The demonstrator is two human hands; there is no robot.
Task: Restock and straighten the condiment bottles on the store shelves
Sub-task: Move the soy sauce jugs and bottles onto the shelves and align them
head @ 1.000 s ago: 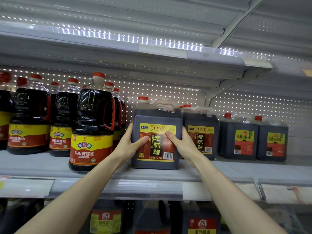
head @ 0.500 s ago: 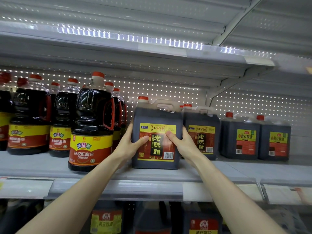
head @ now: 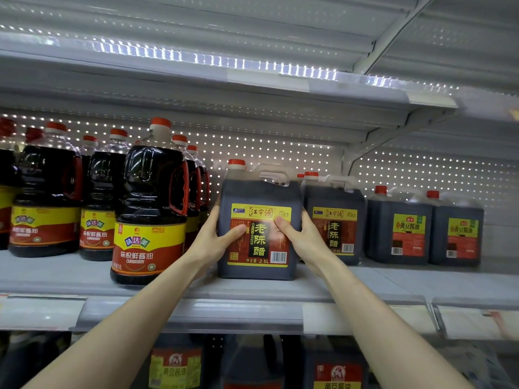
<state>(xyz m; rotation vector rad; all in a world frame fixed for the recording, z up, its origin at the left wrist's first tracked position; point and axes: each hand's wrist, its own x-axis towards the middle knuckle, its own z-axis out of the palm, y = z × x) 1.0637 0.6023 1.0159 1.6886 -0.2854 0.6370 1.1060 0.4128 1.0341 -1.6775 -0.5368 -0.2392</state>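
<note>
Two hands, left hand [head: 217, 240] and right hand [head: 302, 238], clasp the dark square plastic vinegar jug [head: 259, 223] standing at the grey metal shelf [head: 252, 290] front; the sparse right-hand rows probably need restocking.

Left forearm [head: 134, 318] and right forearm [head: 373, 313] bare; left grip [head: 216, 240], right grip [head: 303, 237] bare too.

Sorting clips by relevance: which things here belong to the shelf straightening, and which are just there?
Job: vinegar jug, gripped by left hand and right hand; second vinegar jug; soy sauce bottles; shelf.
Just there: light strip; price rail; back panel.
</note>
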